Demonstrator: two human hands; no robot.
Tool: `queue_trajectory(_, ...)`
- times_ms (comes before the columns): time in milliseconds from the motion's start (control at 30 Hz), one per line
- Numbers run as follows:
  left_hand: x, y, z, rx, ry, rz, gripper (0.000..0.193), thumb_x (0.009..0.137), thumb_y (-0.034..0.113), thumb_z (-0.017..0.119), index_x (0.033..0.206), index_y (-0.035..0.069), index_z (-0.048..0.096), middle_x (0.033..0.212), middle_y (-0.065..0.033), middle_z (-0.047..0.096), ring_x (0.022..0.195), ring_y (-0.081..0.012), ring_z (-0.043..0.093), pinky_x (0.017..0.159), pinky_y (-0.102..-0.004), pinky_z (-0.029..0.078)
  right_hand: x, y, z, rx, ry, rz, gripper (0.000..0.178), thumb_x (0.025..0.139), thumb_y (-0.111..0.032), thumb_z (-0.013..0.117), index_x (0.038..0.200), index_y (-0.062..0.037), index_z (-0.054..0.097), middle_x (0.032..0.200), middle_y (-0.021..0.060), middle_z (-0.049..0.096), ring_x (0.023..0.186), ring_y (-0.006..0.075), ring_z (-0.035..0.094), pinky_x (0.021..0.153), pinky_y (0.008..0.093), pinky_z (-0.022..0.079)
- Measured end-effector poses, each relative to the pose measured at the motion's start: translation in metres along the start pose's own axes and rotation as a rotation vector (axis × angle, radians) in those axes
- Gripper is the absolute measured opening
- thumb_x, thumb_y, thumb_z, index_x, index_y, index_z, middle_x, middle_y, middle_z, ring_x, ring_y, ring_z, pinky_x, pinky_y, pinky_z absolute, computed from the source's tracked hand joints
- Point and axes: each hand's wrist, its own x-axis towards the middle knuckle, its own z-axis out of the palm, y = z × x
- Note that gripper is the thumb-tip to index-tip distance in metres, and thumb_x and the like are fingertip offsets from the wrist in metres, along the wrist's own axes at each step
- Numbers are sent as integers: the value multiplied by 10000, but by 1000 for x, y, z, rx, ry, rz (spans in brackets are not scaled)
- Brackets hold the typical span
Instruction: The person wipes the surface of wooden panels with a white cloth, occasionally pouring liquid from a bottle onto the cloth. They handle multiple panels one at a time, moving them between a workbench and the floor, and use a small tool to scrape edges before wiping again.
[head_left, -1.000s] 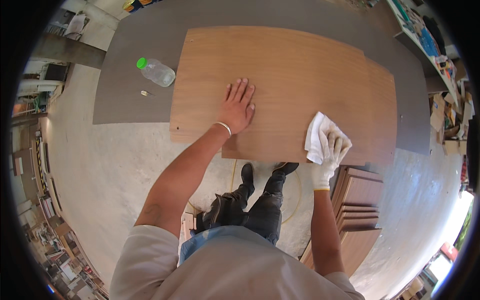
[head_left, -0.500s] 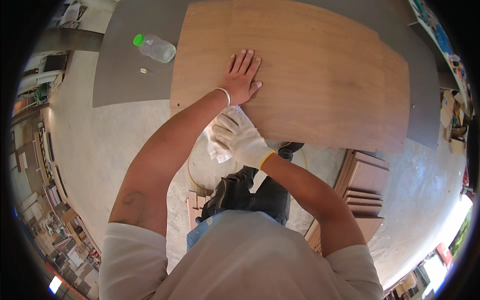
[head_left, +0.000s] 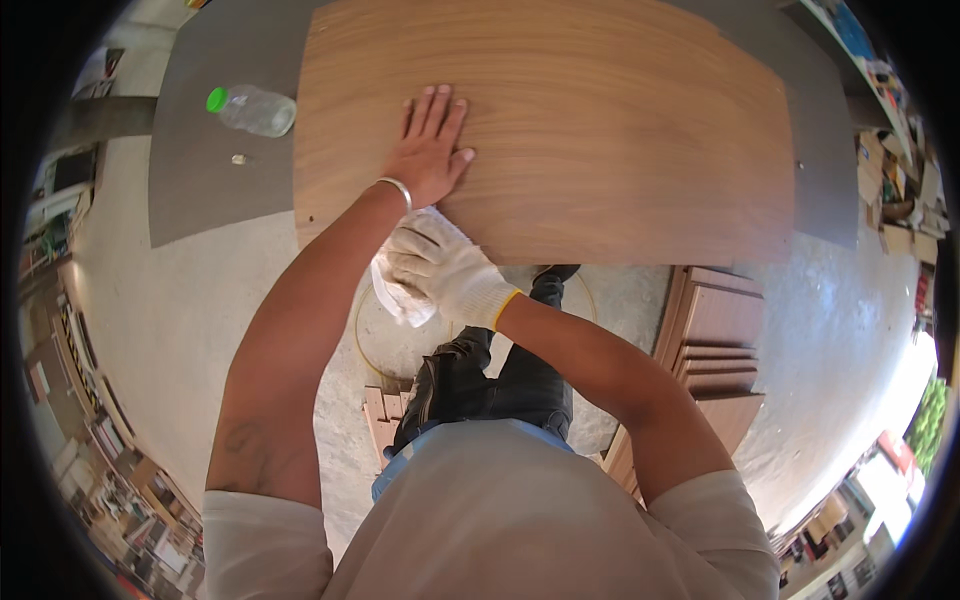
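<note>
A brown wood-grain panel point(head_left: 600, 140) lies across a grey work surface in front of me. My bare left hand point(head_left: 430, 150) rests flat on it, fingers spread, a silver bangle at the wrist. Just below that wrist, at the panel's near edge, is my right hand point(head_left: 445, 268) in a white knitted glove with a yellow cuff. Its fingers close over a white cloth point(head_left: 405, 302), part of which hangs below the edge. The cloth's upper part touches the panel's edge, and some of it is hidden under the glove.
On the grey work surface point(head_left: 200, 190) to the left lie a clear bottle point(head_left: 258, 110) with a green cap and a small light-coloured piece point(head_left: 239, 159). Brown boards point(head_left: 722, 318) are stacked on the floor at right. A thin yellow hose or cord point(head_left: 362, 338) loops near my legs.
The view has shifted, so panel, bottle and hands all sit further left in it. My left hand stays flat on the panel, and the gloved right hand still holds the cloth at the edge.
</note>
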Motion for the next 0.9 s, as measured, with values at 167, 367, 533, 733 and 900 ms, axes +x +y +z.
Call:
queue_trajectory(167,-10,-11,3,56,-28,6,729,1078,438,415,1650,53,177,1727,-206,104,1605,-371,52,1294,-523,51,-70,50,-79,-92,-233,-68,361,867,-303,621,1210,-233,708,1311,-75,642,1394,199,442,1260,432,273)
queue_trajectory(367,-8,-6,1,100,44,23,697,1068,381,431,1630,29,216,1713,-221,144,1591,-389,109,1289,-532,80,-290,126,-180,-646,-775,796,538,972,-395,551,1495,-277,499,1636,-19,386,1543,267,280,1291,566,93)
queue_trajectory(533,22,49,-16,254,-127,-231,632,1028,330,507,1548,6,353,1677,-227,254,1561,-403,203,1280,-544,125,-336,105,-163,164,62,1983,444,1026,-204,497,1468,-177,521,1558,112,488,1411,338,469,1157,479,368)
queue_trajectory(733,62,89,36,-59,207,-20,629,995,339,542,1501,-9,406,1666,-230,279,1561,-392,210,1283,-549,120,-80,-3,21,-303,397,1109,580,795,-342,672,1363,-256,592,1377,108,457,1326,438,388,1078,831,221)
queue_trajectory(900,51,95,29,-82,115,90,662,1015,273,503,1578,-18,313,1701,-241,195,1585,-407,134,1286,-543,72,-120,63,-54,-296,479,1539,575,839,-241,631,1412,-220,574,1499,223,407,1393,518,323,1142,800,136)
